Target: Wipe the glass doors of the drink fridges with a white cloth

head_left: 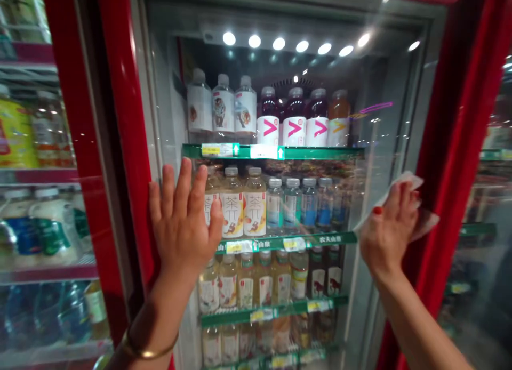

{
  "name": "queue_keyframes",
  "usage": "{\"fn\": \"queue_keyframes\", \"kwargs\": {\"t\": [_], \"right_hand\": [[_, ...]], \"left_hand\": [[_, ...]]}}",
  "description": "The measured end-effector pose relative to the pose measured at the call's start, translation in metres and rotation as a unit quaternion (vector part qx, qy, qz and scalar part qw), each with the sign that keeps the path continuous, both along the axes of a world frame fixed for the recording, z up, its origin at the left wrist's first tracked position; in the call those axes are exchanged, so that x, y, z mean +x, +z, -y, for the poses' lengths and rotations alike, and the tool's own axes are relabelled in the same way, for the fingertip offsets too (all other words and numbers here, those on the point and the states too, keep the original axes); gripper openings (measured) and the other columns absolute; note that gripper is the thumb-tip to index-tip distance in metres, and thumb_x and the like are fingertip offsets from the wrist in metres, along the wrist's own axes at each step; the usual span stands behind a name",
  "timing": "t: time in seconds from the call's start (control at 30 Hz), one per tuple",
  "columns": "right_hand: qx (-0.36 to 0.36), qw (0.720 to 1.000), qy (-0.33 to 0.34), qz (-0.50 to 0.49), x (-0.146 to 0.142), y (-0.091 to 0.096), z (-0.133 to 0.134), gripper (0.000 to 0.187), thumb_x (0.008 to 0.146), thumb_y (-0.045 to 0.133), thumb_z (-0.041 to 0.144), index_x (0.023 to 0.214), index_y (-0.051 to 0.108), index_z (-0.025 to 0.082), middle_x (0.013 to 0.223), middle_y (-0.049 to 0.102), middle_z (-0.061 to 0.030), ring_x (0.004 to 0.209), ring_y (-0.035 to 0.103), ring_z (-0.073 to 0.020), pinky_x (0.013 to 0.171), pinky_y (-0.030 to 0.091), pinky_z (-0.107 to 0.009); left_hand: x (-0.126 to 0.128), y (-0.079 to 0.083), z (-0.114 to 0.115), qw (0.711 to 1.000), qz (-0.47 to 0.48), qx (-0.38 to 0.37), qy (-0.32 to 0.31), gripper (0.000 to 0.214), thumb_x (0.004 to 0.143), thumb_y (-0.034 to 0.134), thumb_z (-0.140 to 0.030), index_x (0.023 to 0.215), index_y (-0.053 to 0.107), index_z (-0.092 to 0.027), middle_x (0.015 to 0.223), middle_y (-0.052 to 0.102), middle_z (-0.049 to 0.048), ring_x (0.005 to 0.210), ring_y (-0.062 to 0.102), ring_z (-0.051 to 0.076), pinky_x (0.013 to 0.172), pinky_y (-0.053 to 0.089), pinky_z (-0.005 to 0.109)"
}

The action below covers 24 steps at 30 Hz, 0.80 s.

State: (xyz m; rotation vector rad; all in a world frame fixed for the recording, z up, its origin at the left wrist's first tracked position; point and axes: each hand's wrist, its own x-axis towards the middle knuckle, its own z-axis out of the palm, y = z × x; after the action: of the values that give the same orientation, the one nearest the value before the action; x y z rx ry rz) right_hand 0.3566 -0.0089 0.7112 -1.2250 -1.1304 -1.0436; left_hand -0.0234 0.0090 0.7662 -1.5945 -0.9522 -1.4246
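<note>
Left hand (182,226) flat on cooler glass (372,146) | right hand (388,228), wipe (426,223) | red frame (452,146)

Left hand (182,226) flat, fingers spread; right hand (388,231) fingers bent.

Bottled drinks (255,212) stand on shelves (280,152) behind a cooler's glass door (380,167).

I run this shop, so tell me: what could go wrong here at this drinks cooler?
The left hand pressed flat on the glass door may leave smudges. The thin white wipe in the right hand could snag or tear at the red door frame. The gold bangle might scrape that frame.
</note>
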Motion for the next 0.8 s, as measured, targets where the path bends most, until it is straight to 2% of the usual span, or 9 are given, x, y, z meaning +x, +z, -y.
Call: {"fn": "queue_keyframes", "kwargs": {"t": [0.07,0.17,0.27,0.3,0.43,0.53,0.63,0.7,0.8], "right_hand": [[-0.019,1.000,0.009,-0.007,-0.043,-0.033,-0.001,0.071,0.113,0.030,0.038,0.178,0.010,0.016,0.185,0.012,-0.0142,0.173,0.005,-0.0347,0.137,0.013,-0.074],[-0.075,0.954,0.059,0.283,-0.112,-0.126,0.016,0.066,0.111,0.039,0.042,0.174,0.031,0.028,0.185,0.017,0.0050,0.173,0.011,-0.0243,0.143,0.003,-0.053],[-0.100,0.881,0.064,0.457,-0.098,-0.206,0.035,0.051,0.110,0.037,0.052,0.156,0.060,0.047,0.173,0.041,0.0225,0.171,0.019,-0.0135,0.142,0.013,-0.032],[-0.101,0.896,0.058,0.428,-0.075,-0.219,0.037,0.053,0.108,0.041,0.047,0.159,0.056,0.047,0.174,0.040,0.0218,0.170,0.022,-0.0128,0.141,0.015,-0.030],[-0.024,0.997,0.001,0.079,-0.011,-0.209,0.016,0.076,0.104,0.036,0.026,0.177,0.017,0.019,0.184,0.015,-0.0093,0.173,0.010,-0.0300,0.140,0.012,-0.070],[-0.017,1.000,-0.010,-0.020,-0.064,-0.207,-0.001,0.081,0.100,0.038,0.028,0.177,0.019,0.014,0.182,0.018,-0.0169,0.171,0.009,-0.0412,0.129,0.015,-0.089],[-0.041,0.981,0.044,0.187,-0.132,-0.239,0.005,0.070,0.089,0.047,0.042,0.158,0.061,0.041,0.172,0.043,0.0099,0.171,0.018,-0.0326,0.141,0.012,-0.068],[-0.030,0.955,0.066,0.288,-0.135,-0.260,0.013,0.057,0.082,0.050,0.042,0.130,0.076,0.057,0.157,0.054,0.0281,0.169,0.024,-0.0207,0.143,0.017,-0.044],[-0.016,0.961,0.035,0.275,-0.077,-0.263,0.019,0.076,0.079,0.057,0.027,0.152,0.064,0.048,0.167,0.046,0.0190,0.168,0.026,-0.0216,0.143,0.016,-0.045]], "left_hand": [[-0.001,0.000,0.001,1.000,0.006,-0.013,-0.004,0.077,0.109,0.052,-0.035,0.177,0.018,-0.037,0.185,0.016,-0.0045,0.174,0.009,0.023,0.146,0.008,0.055],[-0.003,0.000,0.000,1.000,0.004,-0.006,-0.011,0.076,0.108,0.053,-0.037,0.176,0.020,-0.040,0.185,0.019,-0.0054,0.174,0.013,0.026,0.146,0.011,0.058],[-0.004,-0.002,0.001,1.000,-0.005,0.007,-0.004,0.075,0.108,0.054,-0.037,0.176,0.023,-0.036,0.185,0.021,-0.0027,0.174,0.015,0.028,0.144,0.014,0.062],[-0.003,-0.003,0.001,1.000,-0.007,0.005,0.000,0.075,0.108,0.054,-0.036,0.176,0.023,-0.035,0.185,0.021,-0.0019,0.174,0.015,0.028,0.144,0.014,0.062],[0.002,-0.004,0.000,1.000,0.003,0.001,0.012,0.075,0.107,0.053,-0.033,0.176,0.024,-0.030,0.185,0.022,0.0023,0.174,0.015,0.029,0.144,0.013,0.062],[0.001,-0.002,0.000,1.000,0.009,0.017,0.006,0.072,0.106,0.055,-0.031,0.174,0.030,-0.029,0.184,0.028,0.0040,0.173,0.019,0.029,0.143,0.016,0.061],[-0.002,-0.015,0.007,0.998,0.015,0.045,-0.031,0.068,0.105,0.055,-0.022,0.170,0.039,-0.033,0.179,0.039,0.0037,0.169,0.031,0.029,0.141,0.027,0.059],[-0.002,-0.044,0.016,0.998,0.018,0.040,-0.053,0.072,0.102,0.056,-0.016,0.169,0.041,-0.036,0.178,0.042,0.0027,0.167,0.036,0.029,0.140,0.031,0.059],[0.004,-0.126,0.025,0.999,-0.031,-0.017,-0.032,0.087,0.095,0.065,-0.010,0.172,0.034,-0.036,0.182,0.033,0.0006,0.169,0.031,0.029,0.142,0.024,0.057]]}}
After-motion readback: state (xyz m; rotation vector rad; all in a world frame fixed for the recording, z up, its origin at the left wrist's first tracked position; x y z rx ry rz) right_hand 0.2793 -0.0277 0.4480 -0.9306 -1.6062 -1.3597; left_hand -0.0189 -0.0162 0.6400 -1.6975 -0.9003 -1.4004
